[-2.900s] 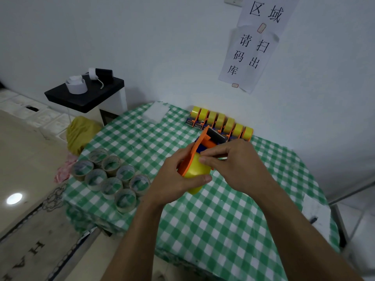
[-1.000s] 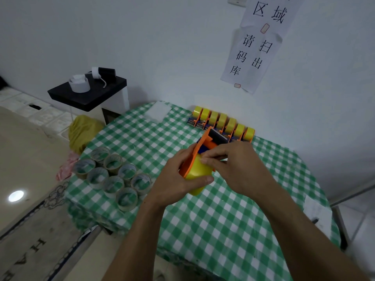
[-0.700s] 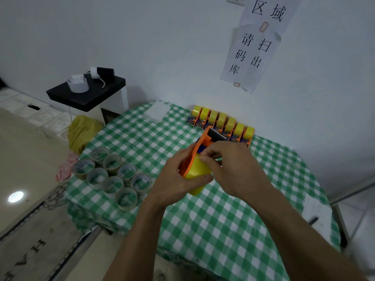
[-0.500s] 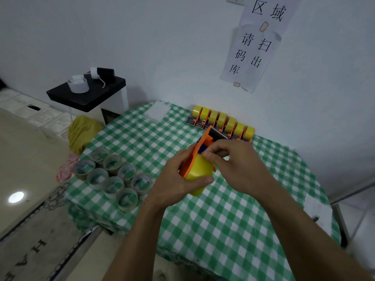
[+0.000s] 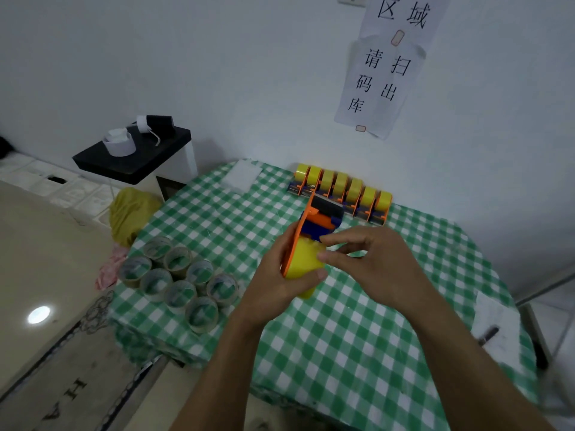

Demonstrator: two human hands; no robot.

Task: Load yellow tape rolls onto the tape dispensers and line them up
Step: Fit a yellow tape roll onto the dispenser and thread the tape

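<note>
The orange dispenser [image 5: 312, 219] is gripped by the curled left hand [image 5: 273, 286] above the middle of the table [image 5: 342, 356]; its yellow tape roll [image 5: 302, 263] is pinched by the right hand [image 5: 375, 269]. Seven loaded dispensers [image 5: 341, 190] are lined along the far edge.

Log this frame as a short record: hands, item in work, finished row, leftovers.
left hand: grips the tape dispenser, thumb across its yellow tape roll
right hand: thumb and forefinger at the roll's top; whether it pinches anything cannot be told
finished row: seven loaded dispensers side by side against the wall
empty cores: clustered upright on the left part of the cloth
surface: green checked tablecloth
</note>
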